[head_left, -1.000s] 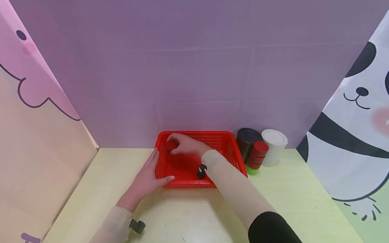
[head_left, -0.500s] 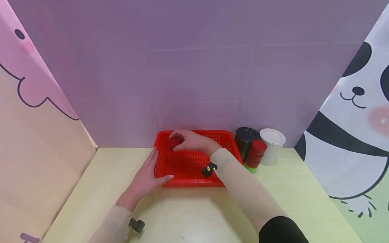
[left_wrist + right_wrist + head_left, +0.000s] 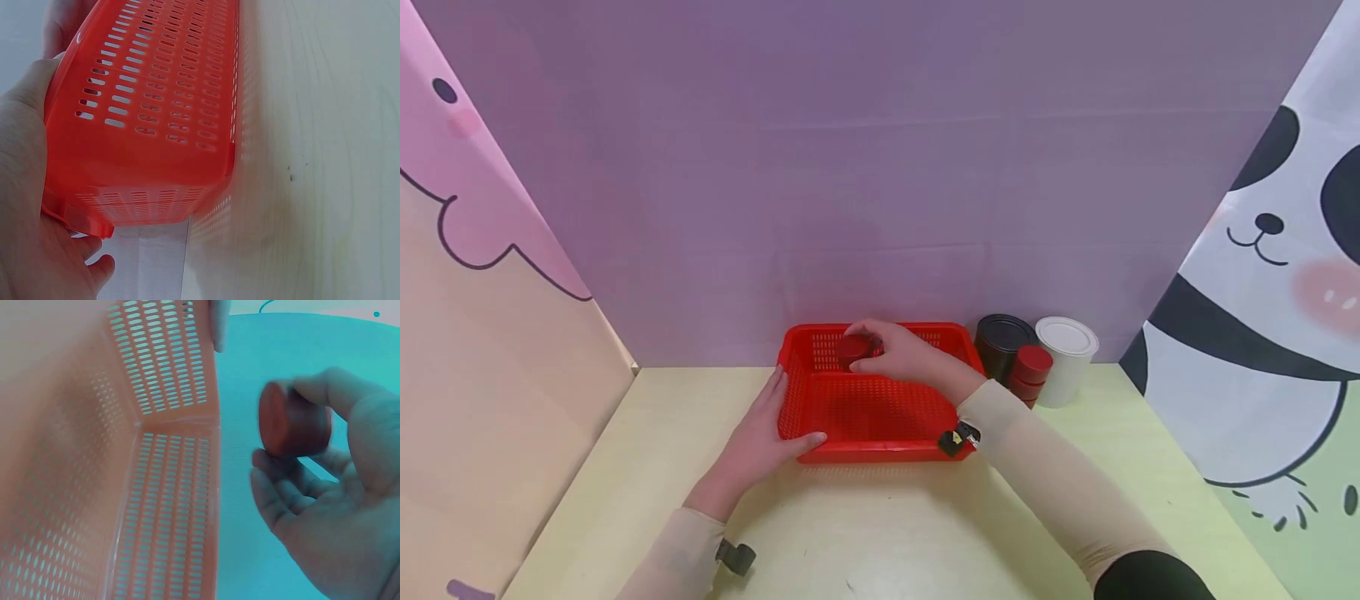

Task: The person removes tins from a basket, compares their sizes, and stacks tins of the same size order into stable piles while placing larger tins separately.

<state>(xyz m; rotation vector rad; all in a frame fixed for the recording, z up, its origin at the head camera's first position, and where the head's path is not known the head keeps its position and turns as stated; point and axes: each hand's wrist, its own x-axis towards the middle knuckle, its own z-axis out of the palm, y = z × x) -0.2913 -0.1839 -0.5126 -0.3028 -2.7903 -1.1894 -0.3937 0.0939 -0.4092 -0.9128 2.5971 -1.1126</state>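
Note:
A red perforated plastic basket [image 3: 880, 452] stands at the back of the table. My left hand [image 3: 748, 446] holds its near left corner, thumb over the front rim and fingers along the left side; in the left wrist view the slotted wall [image 3: 144, 162] is close to the palm. Between thumb and fingers, my right hand [image 3: 906, 354] pinches a small dark red cylinder [image 3: 852, 352]. In the head view it appears against the basket's back wall. The right wrist view has the cylinder [image 3: 294, 419] raised beside the basket's rim.
Right of the basket are a black lidded can [image 3: 1000, 346], a white lidded can [image 3: 1067, 354] and a stack of red cylinders [image 3: 1030, 371], its lower part hidden by my right forearm. A purple backdrop [image 3: 880, 167] rises behind the table [image 3: 850, 533].
My right hand has moved to the right and slightly up with the red cylinder, away from the basket's left side. The left hand stays on the basket's corner.

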